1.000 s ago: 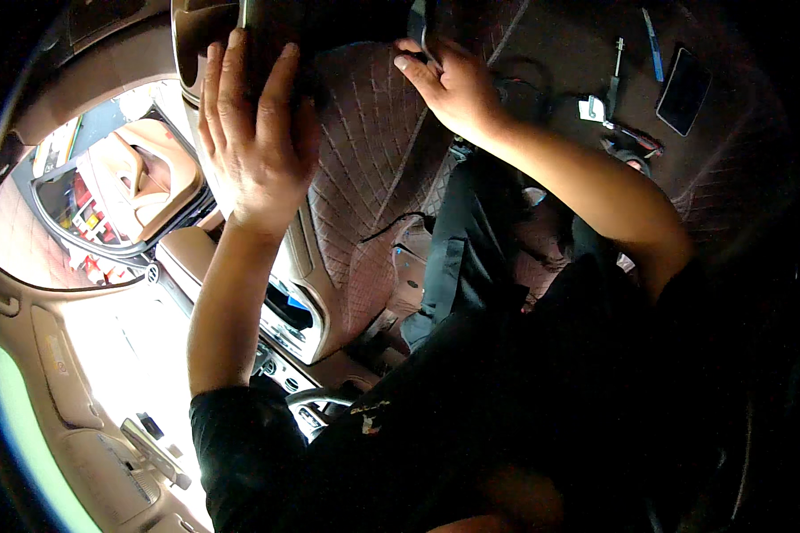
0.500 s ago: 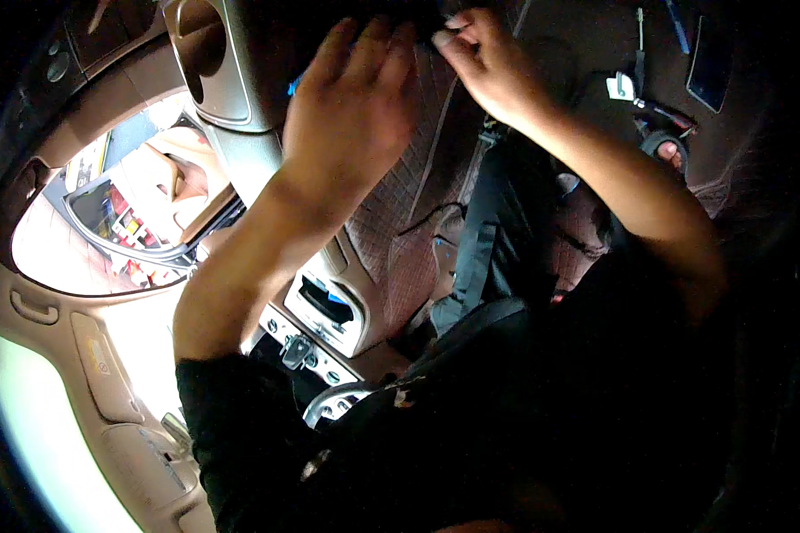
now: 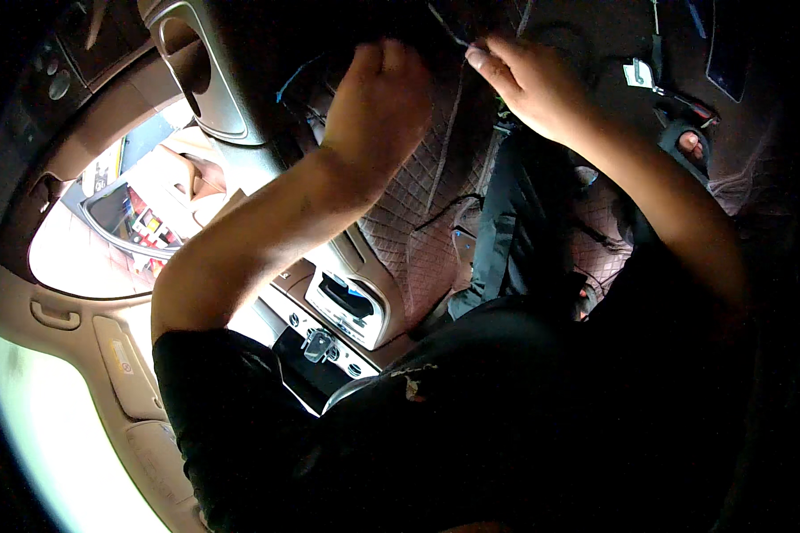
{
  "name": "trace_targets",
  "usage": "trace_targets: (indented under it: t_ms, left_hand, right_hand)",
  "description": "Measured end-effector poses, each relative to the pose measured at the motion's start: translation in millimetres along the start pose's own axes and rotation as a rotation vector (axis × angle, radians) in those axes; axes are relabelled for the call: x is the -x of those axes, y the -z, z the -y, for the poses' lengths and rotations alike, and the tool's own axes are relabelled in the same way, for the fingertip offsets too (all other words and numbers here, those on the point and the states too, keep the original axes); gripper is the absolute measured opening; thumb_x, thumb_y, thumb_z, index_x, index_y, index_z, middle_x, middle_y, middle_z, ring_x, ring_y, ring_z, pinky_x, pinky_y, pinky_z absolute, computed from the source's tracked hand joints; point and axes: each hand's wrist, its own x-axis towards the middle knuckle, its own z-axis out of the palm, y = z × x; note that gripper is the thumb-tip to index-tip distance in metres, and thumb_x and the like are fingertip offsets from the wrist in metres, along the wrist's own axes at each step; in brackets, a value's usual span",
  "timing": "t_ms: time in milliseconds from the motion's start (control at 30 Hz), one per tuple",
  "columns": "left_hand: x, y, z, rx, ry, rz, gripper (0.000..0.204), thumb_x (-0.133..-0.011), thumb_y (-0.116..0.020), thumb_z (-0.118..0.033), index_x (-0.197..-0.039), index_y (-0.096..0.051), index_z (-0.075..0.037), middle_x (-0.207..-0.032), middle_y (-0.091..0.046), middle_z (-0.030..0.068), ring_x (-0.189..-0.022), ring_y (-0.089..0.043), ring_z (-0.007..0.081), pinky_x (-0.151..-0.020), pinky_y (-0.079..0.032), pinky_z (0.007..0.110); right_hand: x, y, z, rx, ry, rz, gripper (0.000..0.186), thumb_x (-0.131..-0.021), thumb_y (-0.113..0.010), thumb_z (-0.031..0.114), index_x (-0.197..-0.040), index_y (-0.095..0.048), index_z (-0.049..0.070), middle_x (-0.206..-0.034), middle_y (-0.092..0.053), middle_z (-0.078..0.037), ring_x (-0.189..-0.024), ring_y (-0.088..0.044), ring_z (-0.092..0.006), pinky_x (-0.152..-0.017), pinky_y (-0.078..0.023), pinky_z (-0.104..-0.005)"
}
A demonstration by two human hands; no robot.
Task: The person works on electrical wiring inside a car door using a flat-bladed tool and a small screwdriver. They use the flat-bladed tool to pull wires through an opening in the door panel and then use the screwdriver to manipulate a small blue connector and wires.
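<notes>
I am inside a car, with both forearms raised toward the dark upper area. My left hand [image 3: 378, 120] has its fingers curled and closed, back of the hand toward me. Motion and shadow blur its fingertips, so what they hold, if anything, cannot be made out. To its right, my right hand [image 3: 533, 89] pinches a thin, dark rod-like strip [image 3: 452, 27] between thumb and fingers; the strip slants up and left into the dark. Beside my left hand, a thin blue wire [image 3: 295, 80] runs out of the shadow.
A cup holder panel [image 3: 227, 115] stands at upper left, near a bright window opening. Below it is the centre console [image 3: 387, 324]. On the dark quilted surface at upper right lie a white-tagged item [image 3: 637, 74], a phone-like slab [image 3: 727, 71] and a thin tool [image 3: 657, 44].
My left hand has gone from spread fingers to curled ones, moving slightly right and down. My right hand has shifted right and down, and the thin strip now shows. The view has shifted a little.
</notes>
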Motion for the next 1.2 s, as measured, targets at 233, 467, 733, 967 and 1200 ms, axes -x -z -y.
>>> trace_targets:
  t_ms: [233,467,733,967,1200]
  left_hand:
    - [33,-6,-4,0.025,0.047,-0.142,0.06,-0.076,-0.062,-0.043,-0.12,-0.057,-0.003,-0.116,-0.059,0.0124,-0.114,-0.05,0.0261,-0.106,-0.033,0.042]
    - [45,-8,-5,0.175,0.017,-0.215,0.043,-0.08,-0.052,-0.027,-0.113,-0.062,-0.002,-0.117,-0.06,0.0125,-0.118,-0.05,0.0278,-0.106,-0.033,0.043]
    - [36,-2,17,0.185,0.091,-0.252,0.043,-0.08,-0.052,-0.027,-0.114,-0.062,-0.003,-0.124,-0.057,0.0135,-0.12,-0.047,0.0293,-0.106,-0.033,0.044]
    - [48,-6,8,0.141,0.071,-0.167,0.047,-0.081,-0.049,-0.028,-0.117,-0.06,0.0,-0.124,-0.056,0.0166,-0.119,-0.048,0.0295,-0.106,-0.034,0.044]
    - [53,-1,7,0.258,0.102,-0.236,0.045,-0.08,-0.053,-0.027,-0.115,-0.06,0.002,-0.121,-0.057,0.0173,-0.115,-0.051,0.0287,-0.105,-0.037,0.042]
  right_hand:
    - [3,3,19,0.155,0.121,0.036,0.027,-0.095,-0.05,0.028,-0.108,-0.061,0.008,-0.087,-0.066,-0.013,-0.071,-0.065,-0.0292,-0.061,-0.052,-0.0385]
    - [3,-4,24,0.162,0.041,0.094,0.026,-0.095,-0.051,0.029,-0.104,-0.06,0.006,-0.09,-0.066,-0.014,-0.074,-0.065,-0.0311,-0.062,-0.053,-0.0394]
    - [-5,-6,17,0.129,0.096,0.053,0.023,-0.095,-0.051,0.027,-0.098,-0.059,0.005,-0.084,-0.065,-0.014,-0.07,-0.064,-0.0321,-0.058,-0.052,-0.0394]
    - [-3,-1,31,0.279,0.093,0.089,0.027,-0.094,-0.053,0.031,-0.099,-0.06,0.006,-0.086,-0.065,-0.013,-0.069,-0.065,-0.0303,-0.06,-0.053,-0.0394]
    - [-6,3,46,0.365,0.15,0.129,0.022,-0.091,-0.056,0.029,-0.086,-0.055,0.008,-0.074,-0.06,-0.01,-0.062,-0.063,-0.0285,-0.051,-0.051,-0.0382]
